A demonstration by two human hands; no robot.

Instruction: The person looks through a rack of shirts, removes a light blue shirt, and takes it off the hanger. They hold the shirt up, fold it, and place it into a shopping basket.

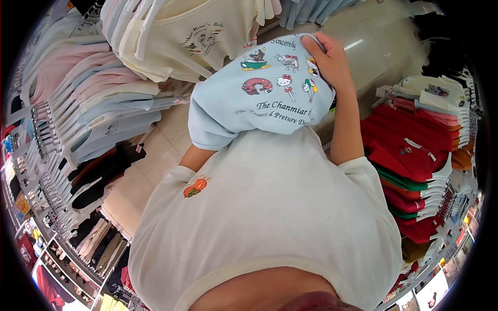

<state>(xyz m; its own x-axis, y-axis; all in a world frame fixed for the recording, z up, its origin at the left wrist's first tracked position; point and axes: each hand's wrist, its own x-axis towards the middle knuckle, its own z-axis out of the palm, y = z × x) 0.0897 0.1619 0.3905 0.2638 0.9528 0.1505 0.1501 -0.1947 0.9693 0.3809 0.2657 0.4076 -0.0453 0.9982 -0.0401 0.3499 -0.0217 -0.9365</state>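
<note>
In the head view, our right hand (329, 59) pinches the light-blue shirt (223, 106) by its edge, ahead of our chest, seemingly keeping the print (284, 81) spread toward us. Cloth hides our left hand; we cannot tell its grip. Pale shirts (52, 78) hang leftward, red shirts (389, 135) rightward.

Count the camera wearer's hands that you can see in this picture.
1: the right hand, holding the edge of the light blue shirt. The left hand is hidden; its forearm disappears beneath that shirt.
</note>
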